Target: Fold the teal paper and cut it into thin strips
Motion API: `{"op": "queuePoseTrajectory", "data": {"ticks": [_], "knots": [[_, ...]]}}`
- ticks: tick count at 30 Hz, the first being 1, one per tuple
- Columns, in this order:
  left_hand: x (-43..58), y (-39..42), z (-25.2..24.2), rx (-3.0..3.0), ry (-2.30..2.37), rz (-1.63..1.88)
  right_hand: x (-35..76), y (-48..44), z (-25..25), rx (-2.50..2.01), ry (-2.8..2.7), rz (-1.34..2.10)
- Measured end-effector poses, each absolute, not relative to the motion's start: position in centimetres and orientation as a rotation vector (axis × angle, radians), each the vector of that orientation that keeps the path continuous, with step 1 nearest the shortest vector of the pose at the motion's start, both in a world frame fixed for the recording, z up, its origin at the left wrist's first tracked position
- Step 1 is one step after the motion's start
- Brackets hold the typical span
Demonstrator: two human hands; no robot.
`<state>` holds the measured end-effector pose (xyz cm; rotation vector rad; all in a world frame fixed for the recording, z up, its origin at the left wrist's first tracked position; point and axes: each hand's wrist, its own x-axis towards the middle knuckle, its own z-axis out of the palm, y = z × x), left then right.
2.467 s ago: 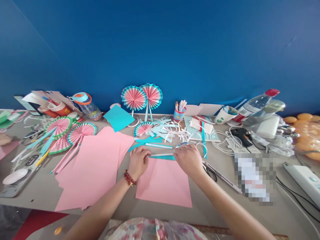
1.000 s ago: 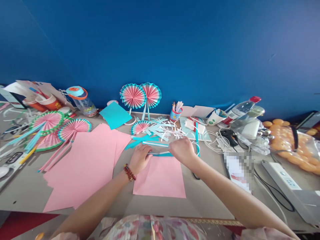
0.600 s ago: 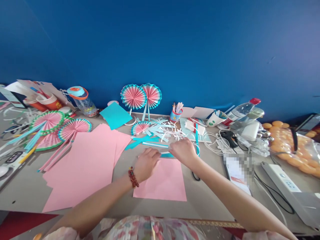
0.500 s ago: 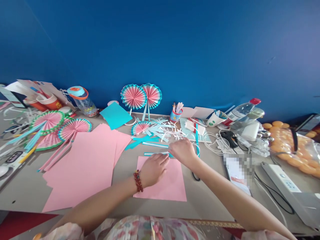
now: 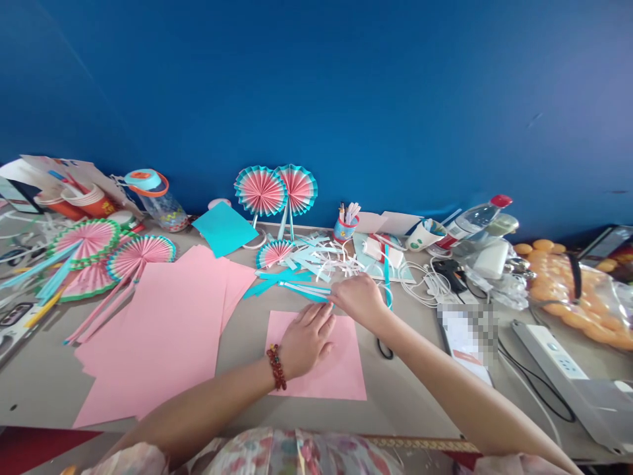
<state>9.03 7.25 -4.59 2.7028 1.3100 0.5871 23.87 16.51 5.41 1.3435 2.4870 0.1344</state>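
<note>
A small pink sheet (image 5: 341,379) lies flat on the table in front of me. My left hand (image 5: 307,338), with a beaded bracelet at the wrist, rests palm down over it, fingers stretched out. Beyond the sheet, my right hand (image 5: 357,297) is closed on the right ends of narrow blue-and-white strips (image 5: 302,287). The strips point left, their left ends close together. Just past them lie blue paper strips (image 5: 277,280) and a heap of white paper scraps (image 5: 329,257).
Large pink sheets (image 5: 173,323) and pleated paper fans (image 5: 141,257) lie to the left. Two round fans (image 5: 260,191) stand by the blue wall. A blue square (image 5: 225,229) is at the back. Rightward are a phone (image 5: 465,343), a bottle (image 5: 469,224) and a power strip (image 5: 558,356).
The nearer strip has moved away from me to meet the farther one at its left end. My left hand has shifted slightly over the pink sheet. The view has turned slightly right.
</note>
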Motion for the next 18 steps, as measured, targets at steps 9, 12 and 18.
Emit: {"op": "queuePoseTrajectory", "data": {"ticks": [9,12,18], "knots": [[9.0,7.3,-5.0,2.65,1.4,0.551,24.0,16.8,5.3,1.334,2.462,0.115],[9.1,7.3,-5.2,2.675,1.393,0.561,23.9,16.8,5.3,1.333,2.455,0.115],[9.2,7.7,-5.6,2.681,1.377,0.529,23.7,17.1,5.0,1.316,2.46,0.12]]}}
